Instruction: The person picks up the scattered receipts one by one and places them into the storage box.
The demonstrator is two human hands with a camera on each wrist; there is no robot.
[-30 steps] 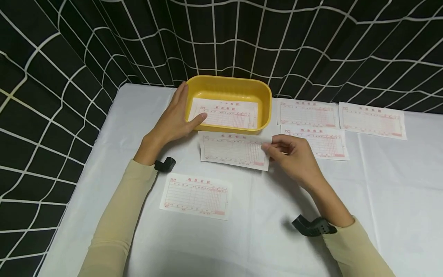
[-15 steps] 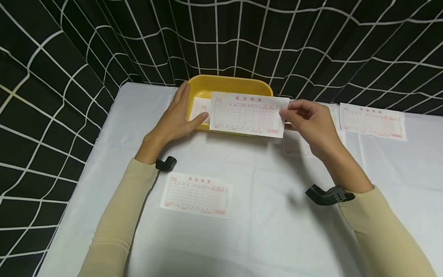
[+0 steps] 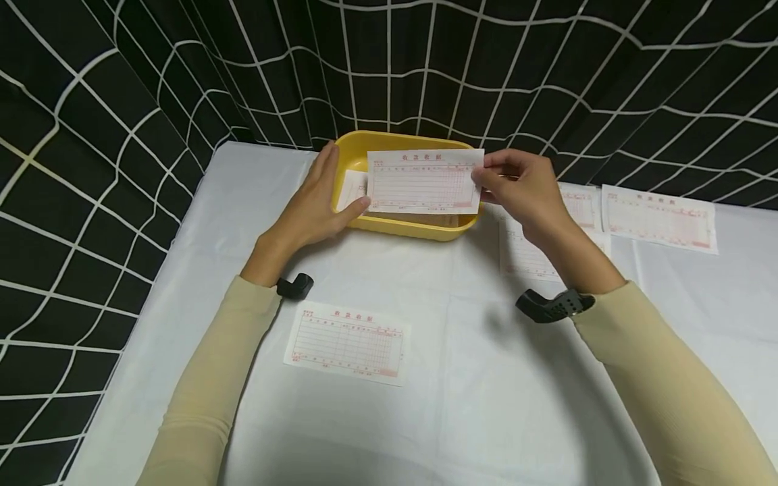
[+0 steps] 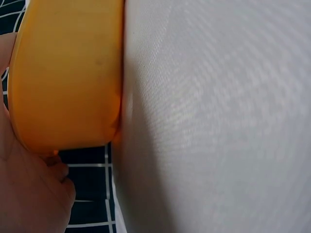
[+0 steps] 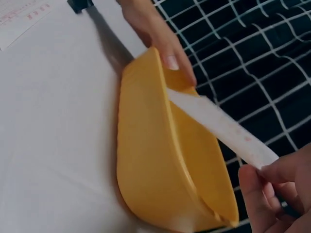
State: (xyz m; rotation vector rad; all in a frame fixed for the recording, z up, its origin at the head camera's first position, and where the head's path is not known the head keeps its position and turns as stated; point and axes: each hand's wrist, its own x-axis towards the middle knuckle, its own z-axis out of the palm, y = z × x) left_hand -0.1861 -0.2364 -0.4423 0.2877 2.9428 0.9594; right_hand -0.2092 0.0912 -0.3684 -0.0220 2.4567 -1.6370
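Note:
A yellow plastic basin (image 3: 407,230) stands at the back of the table, with paper in it partly hidden; a slip (image 3: 350,189) shows at its left. My left hand (image 3: 304,206) holds the basin's left end, thumb at the front rim and fingers along the outer side. Between thumb and fingers, my right hand (image 3: 529,189) pinches the right edge of a white receipt slip (image 3: 419,182) printed in red. That slip is over the basin's opening; in the right wrist view the same slip (image 5: 223,124) slants down, its far end at the rim.
Alone on the white tablecloth (image 3: 486,405) lies another receipt slip (image 3: 348,344), in front of the basin. To the right are a far-right slip (image 3: 659,217), a partly covered slip (image 3: 582,204) and a nearer slip (image 3: 527,251). A black curtain with white grid lines (image 3: 450,67) hangs behind.
The pinched slip has risen from in front of the basin, then moved back and slightly left over its opening. My left hand keeps its place on the basin.

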